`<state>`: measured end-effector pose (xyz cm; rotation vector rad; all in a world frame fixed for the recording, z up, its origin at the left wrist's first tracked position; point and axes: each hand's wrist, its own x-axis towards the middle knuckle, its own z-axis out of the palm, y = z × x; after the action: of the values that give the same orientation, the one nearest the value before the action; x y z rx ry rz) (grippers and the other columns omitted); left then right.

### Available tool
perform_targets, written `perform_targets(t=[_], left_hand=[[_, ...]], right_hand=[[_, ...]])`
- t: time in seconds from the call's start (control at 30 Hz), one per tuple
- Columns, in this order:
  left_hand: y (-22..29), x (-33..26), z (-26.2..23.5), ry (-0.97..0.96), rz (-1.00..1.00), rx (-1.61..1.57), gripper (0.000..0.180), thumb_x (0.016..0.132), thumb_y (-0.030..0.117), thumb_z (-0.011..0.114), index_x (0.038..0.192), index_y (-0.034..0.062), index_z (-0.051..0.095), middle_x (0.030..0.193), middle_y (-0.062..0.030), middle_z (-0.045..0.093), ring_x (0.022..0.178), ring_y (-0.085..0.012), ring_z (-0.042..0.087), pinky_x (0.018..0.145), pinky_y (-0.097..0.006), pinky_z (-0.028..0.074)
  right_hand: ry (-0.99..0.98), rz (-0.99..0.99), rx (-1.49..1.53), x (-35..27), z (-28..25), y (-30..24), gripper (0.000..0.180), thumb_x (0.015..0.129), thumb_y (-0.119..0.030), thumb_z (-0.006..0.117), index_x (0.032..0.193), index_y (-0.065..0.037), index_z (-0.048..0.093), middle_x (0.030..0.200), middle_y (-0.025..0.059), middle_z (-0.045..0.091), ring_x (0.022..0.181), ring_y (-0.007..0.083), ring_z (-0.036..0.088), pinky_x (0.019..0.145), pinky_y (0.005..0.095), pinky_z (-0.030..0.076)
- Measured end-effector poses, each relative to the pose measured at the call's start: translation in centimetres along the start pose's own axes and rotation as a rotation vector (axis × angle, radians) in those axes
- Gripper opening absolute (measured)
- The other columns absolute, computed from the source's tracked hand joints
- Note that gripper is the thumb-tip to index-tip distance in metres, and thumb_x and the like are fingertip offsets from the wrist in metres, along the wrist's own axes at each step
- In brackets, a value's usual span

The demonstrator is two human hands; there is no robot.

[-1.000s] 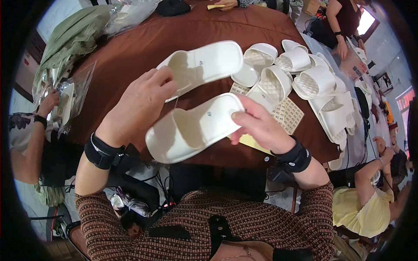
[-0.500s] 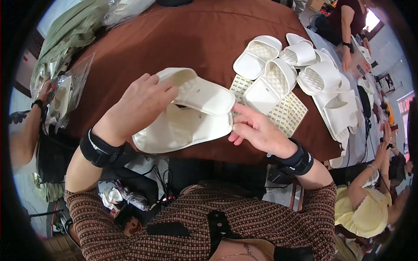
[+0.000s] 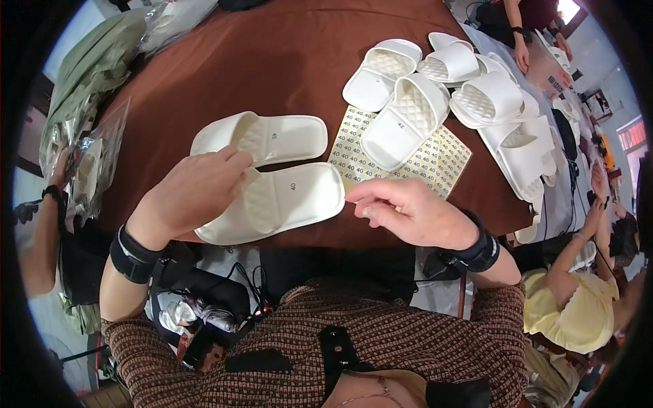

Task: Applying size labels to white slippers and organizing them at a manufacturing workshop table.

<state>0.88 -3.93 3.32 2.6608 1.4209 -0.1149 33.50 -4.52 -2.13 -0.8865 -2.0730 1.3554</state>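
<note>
Near slipper: this white one [image 3: 307, 197] lies sole-down on the brown cloth [image 3: 286, 71], right in front of the body, heel pointing right.
Far slipper: its companion [image 3: 296, 138] sits just beyond, angled much the same way.
Left hand: here it is [image 3: 197, 190], arched over the strap side, fingers bent; the fingertips are hidden, so I can't tell whether they grip.
Right hand: loosely curled [image 3: 411, 212], thumb apart from fingers, nothing visible in it, fingertips right by the near heel; contact is hard to call.
Weight and feel: looks like light, soft foam, bendy and unlikely to break.
Surface: smooth, so it might skid under a careless push.
Best hold: pinch the heel rim, or hook the strap [image 3: 226, 216] without squashing it.
</note>
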Motion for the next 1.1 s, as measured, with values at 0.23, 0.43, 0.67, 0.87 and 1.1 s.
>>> perform_targets(t=[0.23,0.43,0.67,0.87,1.1], left_hand=[[0.6,0.9,0.5,-0.019,-0.083,0.059,0.024,0.091,0.020,0.063,0.106,0.0032,0.056,0.097,-0.0171,0.064,0.090,-0.0372,0.066,0.076,-0.049,0.053],[0.2,2.6,0.3,-0.164,-0.032,0.077,0.030,0.086,0.019,0.066,0.109,0.0034,0.056,0.092,-0.0167,0.067,0.088,-0.0382,0.068,0.077,-0.051,0.053],[0.5,2.3,1.0,-0.106,0.052,0.233,0.020,0.085,0.004,0.064,0.103,0.0022,0.057,0.087,-0.0139,0.068,0.083,-0.0324,0.070,0.069,-0.043,0.056],[0.2,1.2,1.3,-0.019,0.113,0.278,0.015,0.086,0.003,0.059,0.100,0.0046,0.055,0.084,-0.0114,0.064,0.082,-0.0309,0.069,0.069,-0.042,0.054],[0.7,1.1,0.5,-0.001,0.169,0.528,0.019,0.084,0.008,0.060,0.103,0.0046,0.059,0.098,-0.0095,0.062,0.088,-0.0254,0.066,0.073,-0.037,0.052]], right_hand=[[0.066,0.000,-0.038,-0.9,-1.3,-0.3,0.024,0.094,-0.005,0.061,0.117,-0.001,0.065,0.090,0.0150,0.072,0.079,0.0231,0.071,0.072,0.0321,0.054],[0.109,0.064,0.002,-1.8,-1.8,-0.1,0.025,0.094,-0.004,0.061,0.118,0.000,0.065,0.092,0.0147,0.072,0.081,0.0203,0.071,0.073,0.0308,0.054],[0.134,0.045,-0.049,-3.1,-2.3,0.6,0.023,0.096,-0.004,0.059,0.118,0.001,0.066,0.093,0.0127,0.073,0.085,0.0170,0.071,0.075,0.0290,0.054],[0.157,0.032,0.003,-3.5,-2.5,0.8,0.022,0.098,-0.005,0.058,0.118,0.002,0.065,0.095,0.0120,0.073,0.086,0.0164,0.070,0.077,0.0287,0.055],[0.146,0.022,-0.032,-3.4,-2.8,0.1,0.023,0.097,-0.004,0.059,0.119,0.002,0.065,0.094,0.0115,0.072,0.086,0.0150,0.069,0.077,0.0279,0.055]])
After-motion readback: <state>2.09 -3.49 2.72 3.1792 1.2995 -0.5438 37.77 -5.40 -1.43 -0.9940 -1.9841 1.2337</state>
